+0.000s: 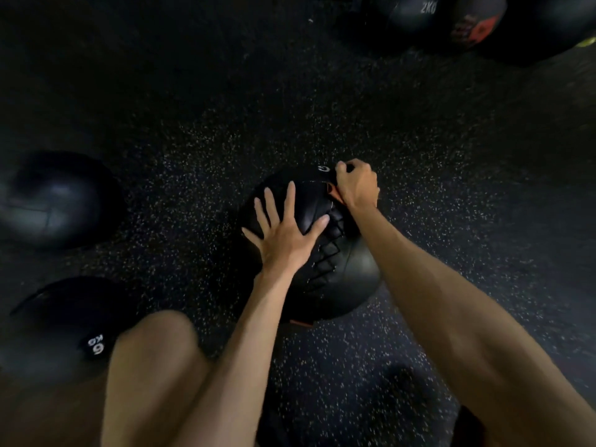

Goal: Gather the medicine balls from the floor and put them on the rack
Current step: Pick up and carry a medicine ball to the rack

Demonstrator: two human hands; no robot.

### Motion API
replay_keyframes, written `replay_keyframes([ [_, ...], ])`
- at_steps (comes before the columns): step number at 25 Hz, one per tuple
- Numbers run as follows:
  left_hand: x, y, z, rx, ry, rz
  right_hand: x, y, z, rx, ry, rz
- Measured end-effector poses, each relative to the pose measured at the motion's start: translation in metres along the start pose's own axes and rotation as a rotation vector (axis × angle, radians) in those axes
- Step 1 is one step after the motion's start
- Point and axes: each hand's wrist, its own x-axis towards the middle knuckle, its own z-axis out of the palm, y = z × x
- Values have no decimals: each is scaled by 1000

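Observation:
A black medicine ball (345, 279) with laced stitching lies on the speckled rubber floor in the middle of the view. My left hand (283, 230) rests flat on its left upper side, fingers spread and straight. My right hand (354, 185) curls over the far top of the same ball, fingers hooked round its edge near an orange patch. Two more black balls lie at the left: one (54, 201) farther off, and one marked 6 KG (61, 321) beside my left knee.
Several other dark balls sit at the top right, one marked 2KG (416, 11) and one with a red label (474, 27). My bare knee (154, 346) fills the lower left. No rack is in view. Speckled floor (200, 140) stretches ahead.

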Motion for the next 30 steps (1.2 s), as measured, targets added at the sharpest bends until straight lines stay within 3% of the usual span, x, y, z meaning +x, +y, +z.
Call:
replay_keyframes([
  [3,46,7,-23,-26,-64,-65,5,-24,3,-51,-37,10],
  [7,117,14,-61,-102,-224,-174,-57,-14,10,-296,-53,-127],
  [10,154,27,-65,-78,-225,-209,-61,-4,17,-382,-14,-181],
  [15,225,34,-61,-86,-117,-133,39,-30,44,-438,89,-146],
  [22,255,30,-49,-151,69,-50,195,-72,51,-329,-121,-9],
  [25,249,39,-45,-191,71,-22,252,-84,53,-241,-203,82],
  [30,266,78,-29,-79,150,-54,321,-78,51,-67,-324,103],
])
